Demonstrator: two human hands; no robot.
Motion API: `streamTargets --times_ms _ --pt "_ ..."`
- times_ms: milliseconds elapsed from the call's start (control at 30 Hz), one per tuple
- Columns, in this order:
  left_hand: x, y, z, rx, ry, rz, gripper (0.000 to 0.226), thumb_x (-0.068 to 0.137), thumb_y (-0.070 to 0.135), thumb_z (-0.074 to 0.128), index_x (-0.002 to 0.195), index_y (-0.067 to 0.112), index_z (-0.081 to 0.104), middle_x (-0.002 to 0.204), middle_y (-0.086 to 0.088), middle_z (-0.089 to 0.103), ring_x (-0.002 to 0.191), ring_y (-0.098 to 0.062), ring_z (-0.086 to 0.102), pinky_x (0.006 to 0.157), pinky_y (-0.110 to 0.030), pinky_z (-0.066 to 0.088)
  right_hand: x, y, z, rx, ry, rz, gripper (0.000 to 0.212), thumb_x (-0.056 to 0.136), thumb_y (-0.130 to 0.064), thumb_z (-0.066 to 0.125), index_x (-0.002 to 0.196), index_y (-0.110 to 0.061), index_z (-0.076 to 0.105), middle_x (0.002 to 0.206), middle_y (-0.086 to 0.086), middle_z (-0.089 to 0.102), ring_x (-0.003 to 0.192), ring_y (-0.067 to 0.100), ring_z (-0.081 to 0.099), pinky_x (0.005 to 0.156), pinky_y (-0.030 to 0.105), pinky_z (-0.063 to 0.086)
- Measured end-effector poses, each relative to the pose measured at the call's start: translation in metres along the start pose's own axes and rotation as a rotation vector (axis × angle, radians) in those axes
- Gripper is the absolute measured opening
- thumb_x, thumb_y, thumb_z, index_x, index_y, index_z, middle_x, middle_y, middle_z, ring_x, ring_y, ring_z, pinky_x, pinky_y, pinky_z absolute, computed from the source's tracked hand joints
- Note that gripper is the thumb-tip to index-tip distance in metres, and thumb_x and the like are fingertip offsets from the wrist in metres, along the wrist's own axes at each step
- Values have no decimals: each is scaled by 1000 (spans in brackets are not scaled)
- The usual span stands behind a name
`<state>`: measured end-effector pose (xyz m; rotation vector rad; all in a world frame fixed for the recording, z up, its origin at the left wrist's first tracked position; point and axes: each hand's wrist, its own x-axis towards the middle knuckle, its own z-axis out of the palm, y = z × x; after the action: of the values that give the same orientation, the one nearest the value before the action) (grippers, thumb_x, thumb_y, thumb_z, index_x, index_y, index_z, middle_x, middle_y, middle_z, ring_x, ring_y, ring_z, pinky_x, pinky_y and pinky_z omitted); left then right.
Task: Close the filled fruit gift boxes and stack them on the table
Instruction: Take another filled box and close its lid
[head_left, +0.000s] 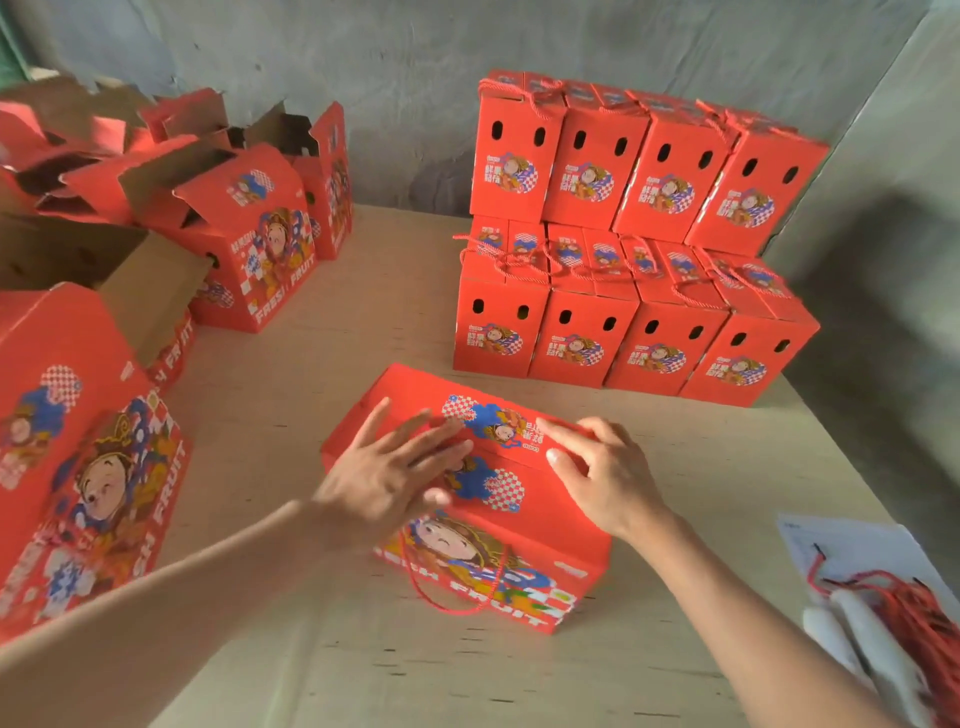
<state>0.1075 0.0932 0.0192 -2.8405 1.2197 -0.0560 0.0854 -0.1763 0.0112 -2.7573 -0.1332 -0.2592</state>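
A red fruit gift box (540, 525) with a cartoon print stands in front of me on the plywood table (363, 322), its top flaps folded down. My left hand (389, 467) lies flat on the top with its fingers spread. My right hand (597, 467) touches the right part of the top flap, fingers slightly bent. A red cord handle (441, 597) hangs down the box's front. Closed boxes (634, 249) stand stacked in two rows at the back right.
Several open boxes (249, 234) with raised flaps crowd the left side, one large box (78, 467) close at the near left. A bundle of red cords (904, 608) and white paper (841, 545) lie at the near right. Grey walls close off the back and right.
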Motion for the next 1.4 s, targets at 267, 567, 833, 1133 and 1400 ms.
streamTargets --times_ms 267,567,833,1133,1400 --pt "71 -59 14 -34 -83 -201 53 95 57 5 139 43 -21 157 7 -17 142 -23 -25 110 -56 -17 -46 -35 0 -255 -82 198 60 94 -58 25 149 -37 13 120 12 48 117 28 41 96 36 35" --pt "34 -11 19 -702 469 -703 52 93 50 40 65 9 52 67 -3 53 70 -31 50 58 -34 36 -59 -21 -7 478 -31 587 44 93 -54 42 87 -14 57 77 -1 61 81 21 60 82 37 53" --pt "3 32 35 -1395 -255 -970 75 92 62 28 72 -1 63 52 -11 62 39 -21 56 39 -20 45 -15 -20 7 1033 -218 856 53 89 -57 50 124 -19 58 115 -6 61 108 16 55 93 36 41" --pt "21 41 52 -2108 70 -1195 26 93 10 42 68 14 50 58 -3 49 48 -15 41 50 -24 31 17 -34 -1 804 189 661 15 88 -10 64 96 2 70 88 6 65 84 18 57 73 24 42" --pt "26 25 -26 -1445 454 -851 31 94 11 41 64 10 51 67 -11 50 62 -18 40 56 -25 30 12 -74 -38 840 150 378 21 94 -6 50 79 -12 62 68 -2 63 66 11 58 68 22 46"
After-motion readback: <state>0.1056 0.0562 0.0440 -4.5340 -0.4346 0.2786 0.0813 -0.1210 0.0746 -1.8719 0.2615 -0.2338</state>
